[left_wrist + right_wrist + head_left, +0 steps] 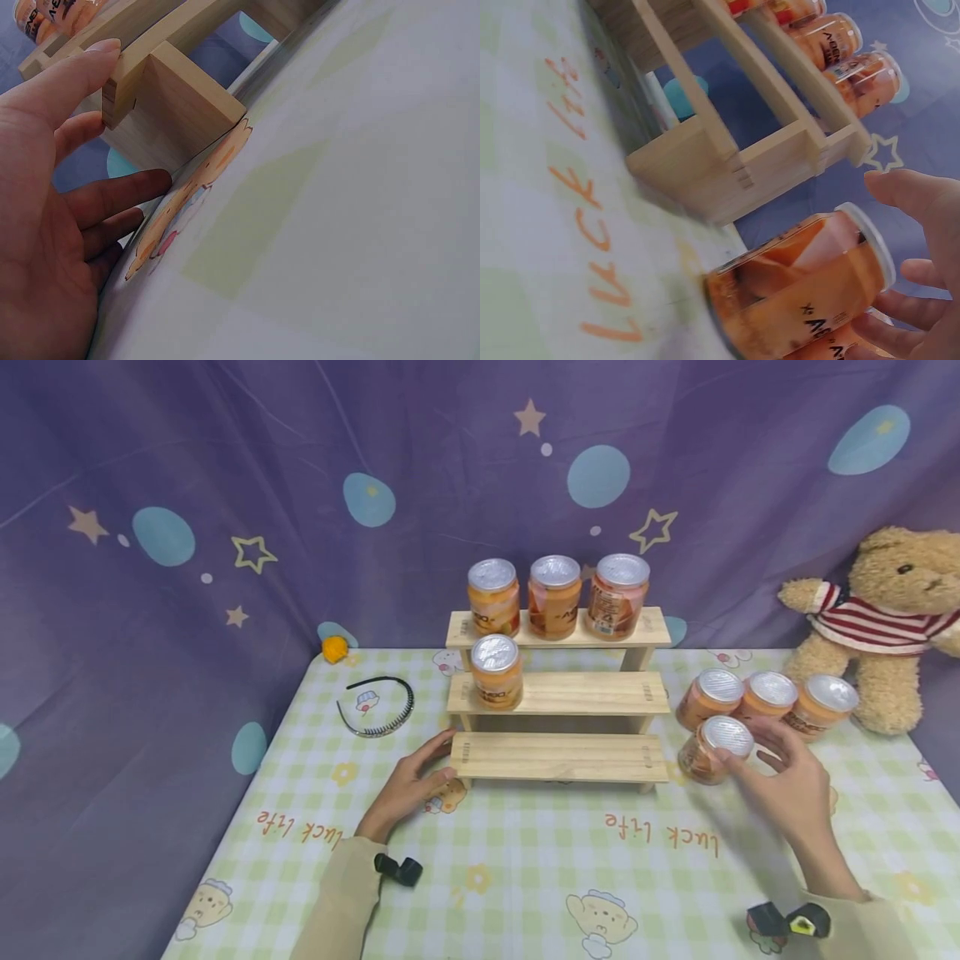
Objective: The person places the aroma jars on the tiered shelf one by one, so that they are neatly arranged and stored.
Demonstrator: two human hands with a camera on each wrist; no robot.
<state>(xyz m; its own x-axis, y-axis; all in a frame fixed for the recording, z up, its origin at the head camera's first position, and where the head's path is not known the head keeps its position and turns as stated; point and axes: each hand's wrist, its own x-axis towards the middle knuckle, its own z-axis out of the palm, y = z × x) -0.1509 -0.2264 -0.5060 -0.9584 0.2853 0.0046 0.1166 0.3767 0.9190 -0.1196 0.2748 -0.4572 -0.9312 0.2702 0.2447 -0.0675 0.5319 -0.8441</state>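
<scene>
Heft looked likely to be modest in the squat orange cylindrical can with a silvery lid (701,762), stiff at its rim, though its wall might have given a little under a hard squeeze. Its glossy side seemed liable to slip, so the surest hold was probably round the upper body, just below the rim, thumb opposite fingers. The right hand (787,789) was placed about there: its fingers reached round the side while the thumb stood apart from the can, not clamped. The left hand (412,782) held the left end of the lowest step of the pale wooden three-step stand (558,756) between thumb and index finger, its other fingers loose.

The can was upright, just beside that step's right end, nearer the right edge of the green-and-white checked surface (525,852) than the left; three similar orange cans (771,689) stood just behind it, toward the far edge. It looked shiny, orange with a paler pinkish patch and dark lettering, its lid ringed by a pale rim
</scene>
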